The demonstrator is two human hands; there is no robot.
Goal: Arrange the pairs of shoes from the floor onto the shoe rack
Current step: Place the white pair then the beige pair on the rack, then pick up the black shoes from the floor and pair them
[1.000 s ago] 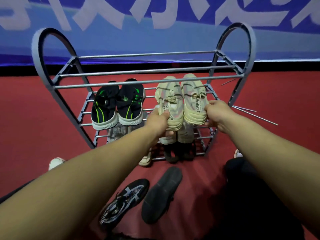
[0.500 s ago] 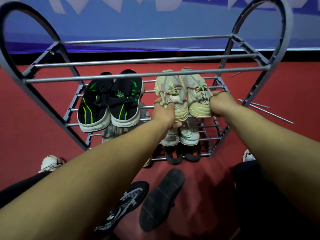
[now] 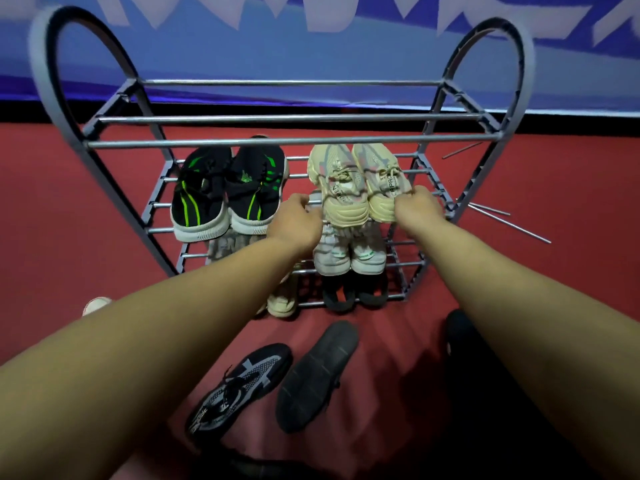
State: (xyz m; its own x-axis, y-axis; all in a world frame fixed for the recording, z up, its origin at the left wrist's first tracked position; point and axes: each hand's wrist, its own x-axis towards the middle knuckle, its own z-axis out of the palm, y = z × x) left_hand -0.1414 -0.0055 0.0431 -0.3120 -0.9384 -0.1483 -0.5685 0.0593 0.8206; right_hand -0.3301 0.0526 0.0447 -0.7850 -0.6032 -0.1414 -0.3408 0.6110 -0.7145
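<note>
Cream sneakers (image 3: 358, 187) sit on the second shelf of the grey shoe rack (image 3: 287, 143), a hand at each side.

Left hand (image 3: 298, 221) touches the left heel with fingers curled; right hand (image 3: 417, 207) pinches the right shoe's collar. Black-and-green shoes (image 3: 228, 192) sit beside them. On the red floor (image 3: 52, 209) below, a black mesh shoe (image 3: 239, 386) lies beside its upturned mate (image 3: 317, 375).

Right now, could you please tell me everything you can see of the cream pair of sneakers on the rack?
The cream sneakers are chunky, with knit-looking uppers, grey-pink patches, pale laces, ribbed rubbery heels and printed lettering. They sit side by side, toes pointing away, on the right of a middle tier of the grey shoe rack, beside black-and-green shoes. The right hand touches the right shoe's heel; the left hand sits by the left one.
</note>
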